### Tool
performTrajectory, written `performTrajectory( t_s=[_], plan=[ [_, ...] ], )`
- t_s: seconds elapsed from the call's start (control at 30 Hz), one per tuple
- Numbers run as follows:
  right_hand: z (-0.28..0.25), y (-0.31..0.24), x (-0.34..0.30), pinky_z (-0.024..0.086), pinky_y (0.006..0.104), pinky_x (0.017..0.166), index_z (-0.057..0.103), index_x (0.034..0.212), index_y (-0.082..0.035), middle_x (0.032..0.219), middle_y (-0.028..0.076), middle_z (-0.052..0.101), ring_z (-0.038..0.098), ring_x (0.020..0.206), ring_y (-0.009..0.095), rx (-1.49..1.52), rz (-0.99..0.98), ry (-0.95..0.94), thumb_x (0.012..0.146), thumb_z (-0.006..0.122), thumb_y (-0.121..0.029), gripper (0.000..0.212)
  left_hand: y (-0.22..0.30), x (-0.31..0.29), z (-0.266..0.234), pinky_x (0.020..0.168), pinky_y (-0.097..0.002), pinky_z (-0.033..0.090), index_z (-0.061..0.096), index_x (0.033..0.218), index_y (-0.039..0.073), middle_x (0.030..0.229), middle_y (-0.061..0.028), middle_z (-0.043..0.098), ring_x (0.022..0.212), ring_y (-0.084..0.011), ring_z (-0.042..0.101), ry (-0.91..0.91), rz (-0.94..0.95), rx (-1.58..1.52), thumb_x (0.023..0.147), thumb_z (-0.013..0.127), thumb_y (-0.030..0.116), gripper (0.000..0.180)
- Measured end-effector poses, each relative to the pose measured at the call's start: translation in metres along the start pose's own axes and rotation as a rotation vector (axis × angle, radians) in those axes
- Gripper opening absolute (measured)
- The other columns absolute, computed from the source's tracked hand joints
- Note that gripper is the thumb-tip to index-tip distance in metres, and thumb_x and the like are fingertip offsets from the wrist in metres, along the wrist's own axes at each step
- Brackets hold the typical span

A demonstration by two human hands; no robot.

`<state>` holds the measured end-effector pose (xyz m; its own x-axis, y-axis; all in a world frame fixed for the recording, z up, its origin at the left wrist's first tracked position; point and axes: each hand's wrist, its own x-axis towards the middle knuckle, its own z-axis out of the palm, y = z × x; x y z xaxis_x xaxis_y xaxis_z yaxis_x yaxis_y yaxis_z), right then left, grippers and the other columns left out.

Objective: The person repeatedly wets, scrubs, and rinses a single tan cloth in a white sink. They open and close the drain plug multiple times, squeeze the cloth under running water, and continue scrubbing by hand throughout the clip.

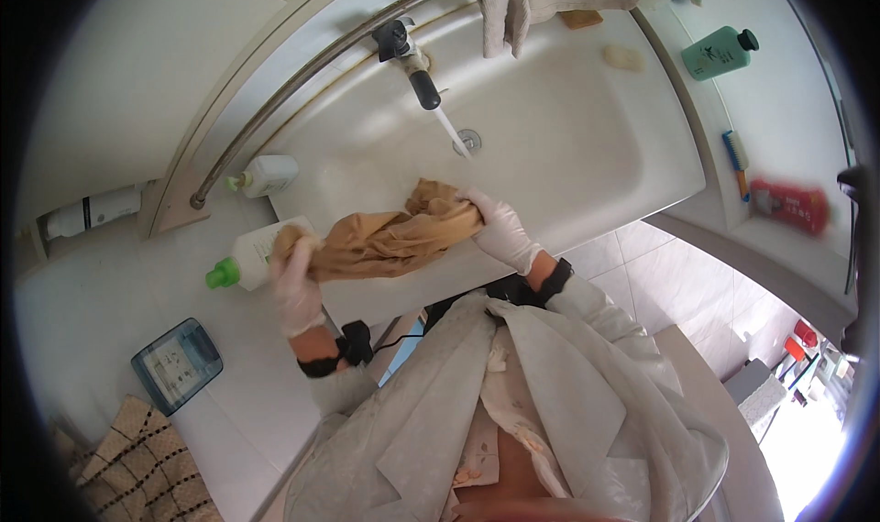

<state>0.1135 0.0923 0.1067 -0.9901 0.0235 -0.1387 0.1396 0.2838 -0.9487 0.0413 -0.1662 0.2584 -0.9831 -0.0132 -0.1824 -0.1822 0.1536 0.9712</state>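
A wet-looking tan cloth (pixel 385 242) is stretched between my two gloved hands over the near left part of a white sink (pixel 587 137). My left hand (pixel 296 288), in a pale thin glove, is closed round the cloth's left end. The right end is gripped by my right hand (pixel 500 229), also gloved. Folds hide what kind of garment or cloth it is. Beyond it, water runs from a faucet (pixel 423 87) with a dark spout, falling beside the round drain (pixel 467 142).
Left of the sink stand a white pump bottle (pixel 271 175) and a white bottle with a green cap (pixel 252 258). A clear blue-grey container (pixel 177 366) and checked cloth (pixel 137 467) lie farther left. On the right ledge are a green bottle (pixel 718 54), a brush (pixel 736 160) and a red pouch (pixel 790 206).
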Motion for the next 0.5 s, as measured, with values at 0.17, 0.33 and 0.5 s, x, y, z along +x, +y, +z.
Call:
performTrajectory(
  t_s=[0.17, 0.33, 0.5],
  plan=[
    [0.006, 0.010, -0.008, 0.050, 0.0416, 0.083, 0.058, 0.110, -0.016, 0.098, 0.010, 0.062, 0.060, 0.097, 0.031, -0.372, -0.146, -0.148, 0.071, 0.068, -0.013, 0.040, -0.086, 0.044, 0.009, 0.086, -0.0367, 0.048, 0.058, 0.120, 0.007, 0.105, -0.0149, 0.064, 0.098, -0.0273, 0.061, -0.320, -0.128, 0.801, 0.090, 0.062, 0.018, 0.032],
    [0.035, 0.027, -0.010, 0.048, 0.0418, 0.092, 0.055, 0.128, -0.009, 0.108, 0.017, 0.062, 0.059, 0.105, 0.034, -0.438, 0.010, -0.387, 0.083, 0.064, -0.023, 0.047, -0.107, 0.067, 0.043, 0.104, -0.0438, 0.039, 0.043, 0.139, 0.009, 0.141, -0.0233, 0.041, 0.124, -0.0376, 0.046, -0.508, 0.084, 1.225, 0.083, 0.066, 0.016, 0.061],
    [0.042, 0.037, -0.008, 0.047, 0.0410, 0.094, 0.062, 0.121, -0.007, 0.114, 0.017, 0.064, 0.059, 0.109, 0.034, -0.215, 0.064, -0.484, 0.084, 0.064, -0.024, 0.040, -0.062, 0.102, 0.109, 0.107, -0.0474, 0.035, 0.033, 0.147, 0.007, 0.146, -0.0213, 0.033, 0.129, -0.0400, 0.039, -0.101, 0.773, 0.996, 0.081, 0.064, 0.005, 0.073]
  ],
)
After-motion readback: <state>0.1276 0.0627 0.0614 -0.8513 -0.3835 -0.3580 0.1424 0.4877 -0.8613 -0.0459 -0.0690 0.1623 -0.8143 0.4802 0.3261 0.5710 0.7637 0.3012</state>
